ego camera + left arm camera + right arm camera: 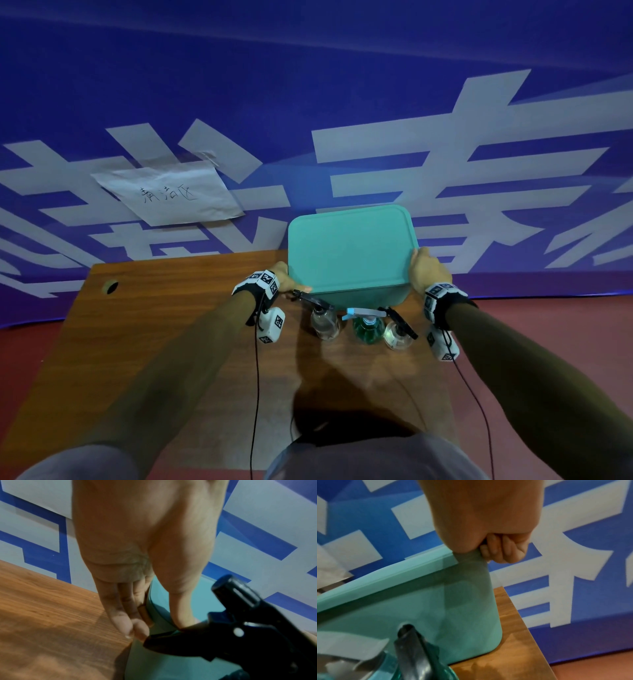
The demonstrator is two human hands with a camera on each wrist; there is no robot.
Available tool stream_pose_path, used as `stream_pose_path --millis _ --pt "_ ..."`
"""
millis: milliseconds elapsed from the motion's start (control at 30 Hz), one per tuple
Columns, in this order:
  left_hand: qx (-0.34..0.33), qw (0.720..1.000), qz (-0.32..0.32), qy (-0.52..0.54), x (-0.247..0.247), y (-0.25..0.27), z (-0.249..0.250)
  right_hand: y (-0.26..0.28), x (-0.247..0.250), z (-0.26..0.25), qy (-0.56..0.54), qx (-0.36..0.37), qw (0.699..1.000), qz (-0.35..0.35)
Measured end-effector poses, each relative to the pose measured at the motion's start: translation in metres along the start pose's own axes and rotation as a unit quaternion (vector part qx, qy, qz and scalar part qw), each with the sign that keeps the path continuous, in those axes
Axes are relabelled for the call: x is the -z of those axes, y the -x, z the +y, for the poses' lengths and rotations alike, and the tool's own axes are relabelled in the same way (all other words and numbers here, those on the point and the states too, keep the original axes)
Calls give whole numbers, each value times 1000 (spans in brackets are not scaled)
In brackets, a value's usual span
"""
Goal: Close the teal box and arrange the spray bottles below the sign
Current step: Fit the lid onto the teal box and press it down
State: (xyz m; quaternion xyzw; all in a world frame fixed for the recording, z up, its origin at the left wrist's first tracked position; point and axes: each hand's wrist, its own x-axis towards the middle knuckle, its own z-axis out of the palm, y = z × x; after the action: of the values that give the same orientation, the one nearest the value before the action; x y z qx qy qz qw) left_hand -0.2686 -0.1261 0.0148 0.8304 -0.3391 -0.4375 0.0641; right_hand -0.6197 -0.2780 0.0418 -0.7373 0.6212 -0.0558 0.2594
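The teal box (349, 253) stands at the far right corner of the wooden surface (164, 329) with its lid (349, 246) lying flat on top, and both hands are clamped to it. The left hand (282, 277) grips the near left corner: its thumb lies on the lid while its fingers (123, 616) run down the box's side wall. The right hand (428, 270) holds the right edge, heel pressed on the lid's rim and fingers (503, 551) curled tight under the lip. Just behind the fingers, toward the person, three spray bottles stand upright in a row close against the box's front wall: a clear bottle with a black trigger (323, 320) nearest the left fingers, a green bottle with a light blue and white trigger (366, 325) between the hands, and another clear bottle with a black trigger (397, 332) nearest the right fingers. Well off to the left of the left fingers, a paper sign (171, 193) with handwritten characters hangs on the blue banner (342, 85) behind the surface.
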Motion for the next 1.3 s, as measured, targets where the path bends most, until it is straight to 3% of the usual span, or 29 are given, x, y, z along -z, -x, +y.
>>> stream_pose_path --millis 167,467,833,967,1100,1300 --pt "14 999 -6 -37 6 20 20 -2 -7 -19 117 6 993 29" --pt "-4 988 -37 -149 1 51 38 8 -30 -19 253 214 940 85" --pt "20 1000 -12 -19 7 11 12 -1 -32 -27 163 102 979 65" --pt "-46 999 -28 5 15 40 29 -8 -27 -26 137 97 985 48" --pt "-80 995 52 27 20 32 37 -15 -24 -23 117 86 989 29" --pt "-50 989 140 5 35 18 47 -27 -22 -18 76 74 994 9"
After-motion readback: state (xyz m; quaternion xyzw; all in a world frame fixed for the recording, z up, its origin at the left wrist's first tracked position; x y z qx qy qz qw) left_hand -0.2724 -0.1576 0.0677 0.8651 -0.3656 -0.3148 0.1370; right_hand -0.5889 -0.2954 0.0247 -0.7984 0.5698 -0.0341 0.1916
